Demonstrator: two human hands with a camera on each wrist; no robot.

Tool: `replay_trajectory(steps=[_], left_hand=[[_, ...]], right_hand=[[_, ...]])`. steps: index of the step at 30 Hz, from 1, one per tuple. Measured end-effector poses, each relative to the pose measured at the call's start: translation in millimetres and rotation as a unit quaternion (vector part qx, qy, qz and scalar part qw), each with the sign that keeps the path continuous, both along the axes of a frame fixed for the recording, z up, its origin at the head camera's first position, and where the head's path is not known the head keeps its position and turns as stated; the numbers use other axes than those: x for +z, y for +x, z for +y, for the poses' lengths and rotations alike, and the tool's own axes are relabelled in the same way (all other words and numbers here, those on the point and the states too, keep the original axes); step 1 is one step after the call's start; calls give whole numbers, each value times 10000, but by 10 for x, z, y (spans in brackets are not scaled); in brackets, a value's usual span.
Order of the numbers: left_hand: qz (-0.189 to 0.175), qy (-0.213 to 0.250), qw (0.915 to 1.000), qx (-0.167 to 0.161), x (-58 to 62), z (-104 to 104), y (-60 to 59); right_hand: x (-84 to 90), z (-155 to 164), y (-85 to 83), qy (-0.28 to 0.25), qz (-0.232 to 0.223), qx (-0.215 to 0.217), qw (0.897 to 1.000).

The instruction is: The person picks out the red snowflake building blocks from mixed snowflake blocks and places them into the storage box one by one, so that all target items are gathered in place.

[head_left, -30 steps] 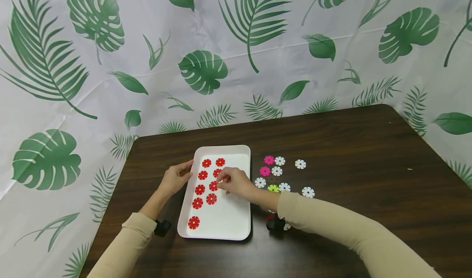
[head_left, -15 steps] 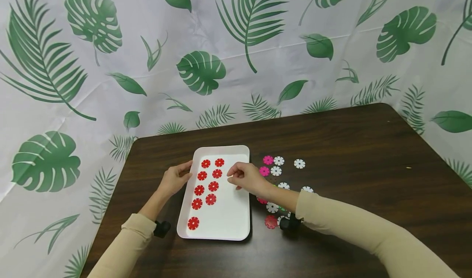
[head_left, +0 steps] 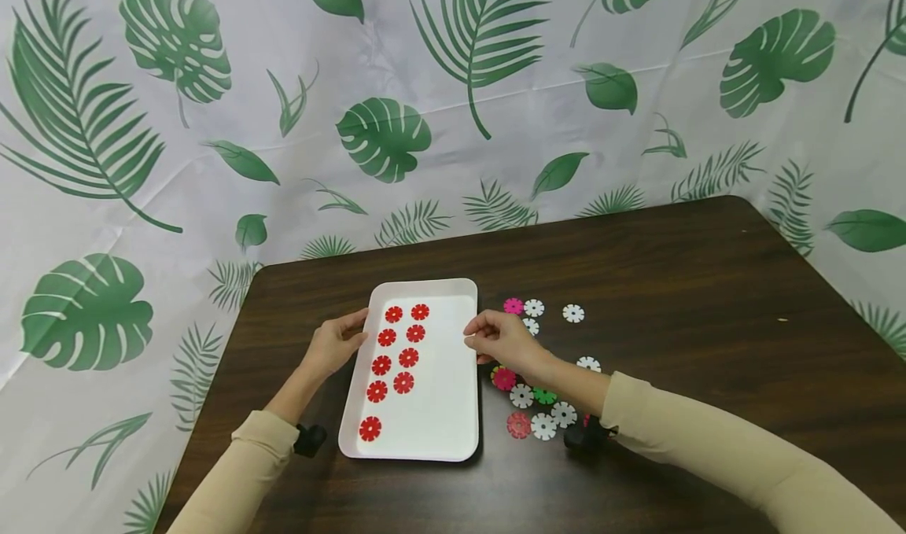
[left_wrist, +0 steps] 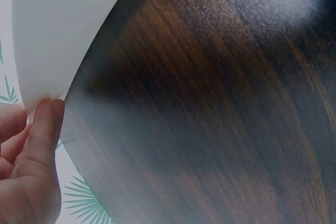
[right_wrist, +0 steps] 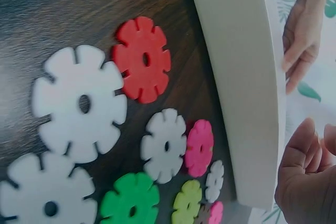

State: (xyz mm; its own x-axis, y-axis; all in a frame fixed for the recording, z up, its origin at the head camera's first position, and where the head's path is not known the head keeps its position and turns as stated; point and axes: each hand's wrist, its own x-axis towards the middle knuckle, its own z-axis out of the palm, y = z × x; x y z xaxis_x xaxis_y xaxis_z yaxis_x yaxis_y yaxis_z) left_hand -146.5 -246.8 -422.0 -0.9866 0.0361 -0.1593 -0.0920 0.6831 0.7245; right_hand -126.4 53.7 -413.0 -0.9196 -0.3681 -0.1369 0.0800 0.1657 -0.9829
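A white tray (head_left: pixel 442 416) lies on the dark wooden table, holding several red notched discs (head_left: pixel 408 357) in two columns along its left half. My left hand (head_left: pixel 336 345) grips the tray's left rim; the left wrist view shows its fingertips (left_wrist: pixel 46 106) right against the tray wall. Over the tray's right edge is my right hand (head_left: pixel 506 345), its fingers loosely bent and nothing visible between thumb and index finger. Under and beside that hand lie loose notched discs, among them a white one (right_wrist: pixel 81 103), a red one (right_wrist: pixel 142 59) and a green one (right_wrist: pixel 131 203).
The loose discs form a cluster right of the tray, partly hidden by the right arm. A white disc (head_left: pixel 573 313) lies apart farther right. Behind the table (head_left: pixel 672 282) hangs a leaf-patterned cloth (head_left: pixel 524 125). Dark wrist cameras sit at both sleeves.
My right hand has moved right, from the second column of red discs to the tray's right edge, leaving the discs there uncovered. My left hand has stayed at the left rim.
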Motion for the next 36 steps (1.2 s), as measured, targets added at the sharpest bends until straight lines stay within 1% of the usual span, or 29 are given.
replay_trajectory(steps=[2,11,16,19,23,26,31,33,36], left_hand=[[-35,18,10000,43,4,3,-1],[-13,-30,10000,3,11,5,9],[-33,-66,10000,12,15,5,0],[-40,-72,10000,15,16,6,-6],[-16,-86,10000,-11,12,4,-8],[-12,-102,9999,-22,12,2,-10],[-53,-42,10000,-1,14,-2,-20],[-64,-18,10000,1,12,-2,-20],[-60,-17,10000,0,11,-2,-19]], right_hand=[[-13,44,13,9,-25,-14,10000],[-66,241,110,-40,-13,47,10000],[-70,360,192,235,79,61,9997],[-81,423,248,307,53,129,9994],[-113,496,325,340,94,341,9988],[-158,539,380,563,324,476,9967],[-239,594,454,1193,702,555,9888],[-264,615,482,1309,859,597,9859],[-294,635,528,1351,1153,667,9818]])
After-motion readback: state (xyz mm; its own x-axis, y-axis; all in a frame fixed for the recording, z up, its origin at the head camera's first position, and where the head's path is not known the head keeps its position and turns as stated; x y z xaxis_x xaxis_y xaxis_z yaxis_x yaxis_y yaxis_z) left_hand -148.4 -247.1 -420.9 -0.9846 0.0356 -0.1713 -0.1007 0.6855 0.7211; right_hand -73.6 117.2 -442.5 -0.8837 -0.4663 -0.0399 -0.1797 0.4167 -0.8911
